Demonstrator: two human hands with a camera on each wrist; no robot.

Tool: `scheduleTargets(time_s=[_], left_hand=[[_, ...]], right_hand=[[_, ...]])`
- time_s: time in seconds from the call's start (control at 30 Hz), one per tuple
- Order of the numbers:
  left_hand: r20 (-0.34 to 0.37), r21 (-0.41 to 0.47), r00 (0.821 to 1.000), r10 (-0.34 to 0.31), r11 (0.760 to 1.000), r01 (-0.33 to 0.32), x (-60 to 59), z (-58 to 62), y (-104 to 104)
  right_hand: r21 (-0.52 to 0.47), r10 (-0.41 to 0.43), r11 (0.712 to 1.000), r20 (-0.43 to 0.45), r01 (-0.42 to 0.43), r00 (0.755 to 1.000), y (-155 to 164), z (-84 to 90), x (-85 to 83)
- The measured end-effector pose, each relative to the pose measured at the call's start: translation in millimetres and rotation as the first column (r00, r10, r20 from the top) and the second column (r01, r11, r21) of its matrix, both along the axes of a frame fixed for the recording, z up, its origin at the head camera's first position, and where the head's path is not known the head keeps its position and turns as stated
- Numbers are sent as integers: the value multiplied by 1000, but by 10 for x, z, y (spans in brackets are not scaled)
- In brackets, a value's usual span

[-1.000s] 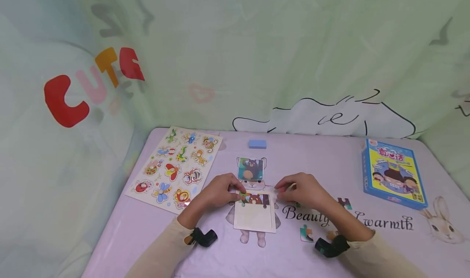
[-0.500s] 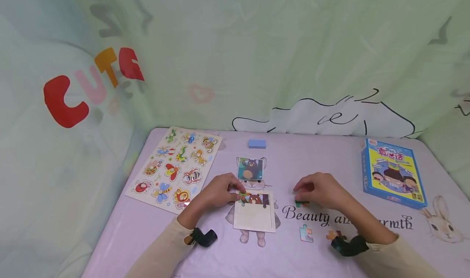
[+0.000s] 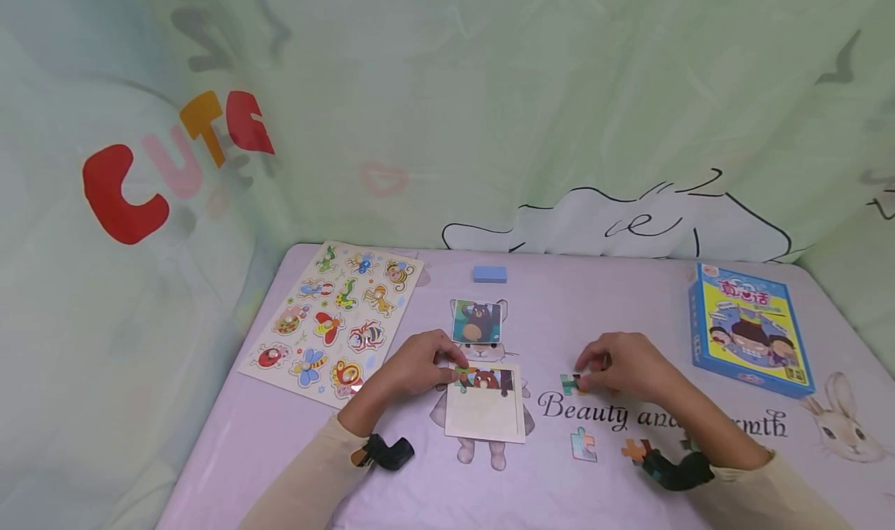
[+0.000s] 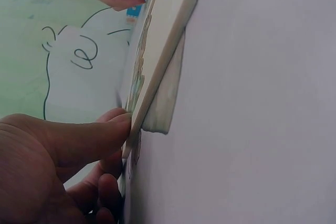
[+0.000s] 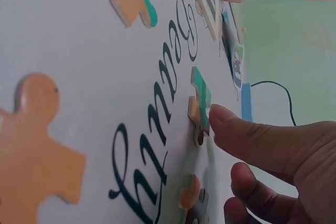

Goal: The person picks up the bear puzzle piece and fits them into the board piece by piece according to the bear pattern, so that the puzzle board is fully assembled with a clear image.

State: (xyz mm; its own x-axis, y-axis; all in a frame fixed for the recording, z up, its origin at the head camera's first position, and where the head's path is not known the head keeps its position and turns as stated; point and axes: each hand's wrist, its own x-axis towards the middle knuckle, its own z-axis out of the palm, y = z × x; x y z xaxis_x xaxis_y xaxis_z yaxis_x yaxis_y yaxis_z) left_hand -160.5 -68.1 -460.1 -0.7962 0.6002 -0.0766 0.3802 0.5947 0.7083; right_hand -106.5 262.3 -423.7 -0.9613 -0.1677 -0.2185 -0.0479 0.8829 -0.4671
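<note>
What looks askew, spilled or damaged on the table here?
Nothing stands out. Loose puzzle pieces lie scattered right of the puzzle tray, as expected mid-assembly. The left hand holds the tray's top left corner; the right hand touches a green piece. The insect board and blue box lie flat.

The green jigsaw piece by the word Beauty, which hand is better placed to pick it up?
Right hand: its fingertips touch the green jigsaw piece, while the left hand holds the wooden puzzle tray.
</note>
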Motion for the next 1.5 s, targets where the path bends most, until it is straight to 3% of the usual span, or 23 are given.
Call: scheduleTargets(time_s=[1.07,1.5], left_hand=[[31,3,999,28,1000,-28,-5,-33,-1],[39,3,999,33,999,-33,-3,-21,4]], right_hand=[[-5,-1,1000,-37,1,999,14,-69,32],[-28,-11,1000,0,11,1000,36,-81,12]])
